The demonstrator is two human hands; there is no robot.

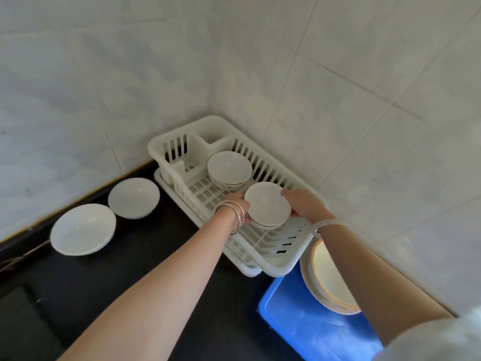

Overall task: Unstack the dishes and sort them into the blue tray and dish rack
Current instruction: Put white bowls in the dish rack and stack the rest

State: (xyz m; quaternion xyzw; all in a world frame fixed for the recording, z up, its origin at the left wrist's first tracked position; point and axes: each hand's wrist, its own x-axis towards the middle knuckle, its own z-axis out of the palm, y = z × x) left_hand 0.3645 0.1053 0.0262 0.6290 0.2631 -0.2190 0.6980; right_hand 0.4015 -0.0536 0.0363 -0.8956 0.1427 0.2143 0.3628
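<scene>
Our black counter [130, 295] bears two white plates [82, 229] left of our grip, the dish rack [273, 267] beneath it, the blue tray [312, 334] nearer us.

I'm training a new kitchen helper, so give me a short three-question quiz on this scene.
1. True or false: the left hand and the right hand both hold one bowl.
2. How many dishes lie on the black counter left of the rack?
3. The yellow-rimmed plates sit in: A the rack, B the blue tray, C the counter.
Key: 1 true; 2 two; 3 B.
</scene>
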